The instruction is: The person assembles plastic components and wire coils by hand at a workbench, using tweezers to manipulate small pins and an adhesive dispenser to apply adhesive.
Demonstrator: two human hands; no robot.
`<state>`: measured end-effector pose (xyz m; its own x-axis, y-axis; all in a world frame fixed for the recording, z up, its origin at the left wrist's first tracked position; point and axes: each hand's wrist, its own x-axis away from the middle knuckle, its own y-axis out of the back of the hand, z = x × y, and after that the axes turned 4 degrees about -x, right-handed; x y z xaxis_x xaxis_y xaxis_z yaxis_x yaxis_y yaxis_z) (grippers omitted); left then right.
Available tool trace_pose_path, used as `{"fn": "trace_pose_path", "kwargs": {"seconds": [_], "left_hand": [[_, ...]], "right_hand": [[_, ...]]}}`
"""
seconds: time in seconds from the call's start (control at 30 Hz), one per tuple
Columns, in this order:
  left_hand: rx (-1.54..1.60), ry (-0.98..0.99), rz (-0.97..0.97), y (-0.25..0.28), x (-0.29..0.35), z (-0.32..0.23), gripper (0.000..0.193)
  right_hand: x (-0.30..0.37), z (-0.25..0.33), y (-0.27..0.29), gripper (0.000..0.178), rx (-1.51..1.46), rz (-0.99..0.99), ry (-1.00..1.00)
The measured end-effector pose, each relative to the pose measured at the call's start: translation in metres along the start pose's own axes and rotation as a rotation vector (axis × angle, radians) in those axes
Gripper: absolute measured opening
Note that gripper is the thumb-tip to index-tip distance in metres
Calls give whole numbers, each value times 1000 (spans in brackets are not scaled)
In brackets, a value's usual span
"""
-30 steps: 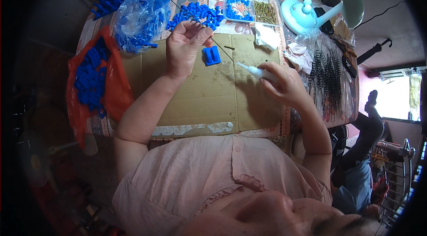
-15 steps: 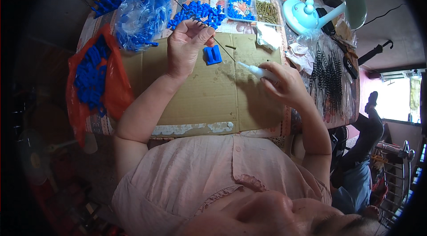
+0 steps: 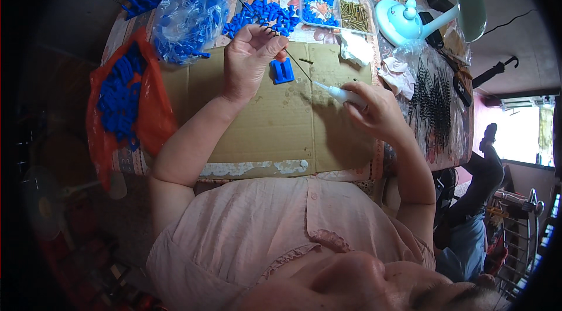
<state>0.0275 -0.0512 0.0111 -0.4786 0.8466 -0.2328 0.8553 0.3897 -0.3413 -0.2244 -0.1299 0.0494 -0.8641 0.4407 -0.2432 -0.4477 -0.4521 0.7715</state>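
My left hand (image 3: 250, 62) pinches a thin black wire rod with a coiled section (image 3: 300, 67), held aslant over a sheet of brown cardboard (image 3: 246, 129). In my right hand (image 3: 374, 109) is a small white squeeze bottle (image 3: 346, 97) with a narrow nozzle. Its tip meets or nearly meets the rod's lower end; I cannot tell whether they touch. Between the hands, a blue plastic base (image 3: 283, 71) lies on the cardboard below the rod. Beside it is a small brass-coloured pin (image 3: 306, 61).
Behind the cardboard are loose blue pieces (image 3: 275, 13) and a clear box (image 3: 336, 28) of blue bits and brass pins. Bags of blue parts stand left, one clear (image 3: 190, 24), one orange (image 3: 161, 106). Black coiled wires (image 3: 432, 106) and a pale-green lamp (image 3: 401, 24) are right.
The whole view has shifted slightly. Both hands keep their grips, and the nozzle stays at the rod's lower end.
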Motion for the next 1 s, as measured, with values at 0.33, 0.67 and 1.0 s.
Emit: {"fn": "trace_pose_path", "kwargs": {"seconds": [0.33, 0.67, 1.0], "left_hand": [[-45, -15, 11, -2, 1, -1, 16], [-42, 0, 18, -2, 2, -1, 16], [-48, 8, 19, -1, 2, -1, 16]], "right_hand": [[-1, 0, -1, 28, -11, 9, -18], [1, 0, 1, 31, -7, 47, -41], [-1, 2, 1, 27, -20, 5, -18]]}}
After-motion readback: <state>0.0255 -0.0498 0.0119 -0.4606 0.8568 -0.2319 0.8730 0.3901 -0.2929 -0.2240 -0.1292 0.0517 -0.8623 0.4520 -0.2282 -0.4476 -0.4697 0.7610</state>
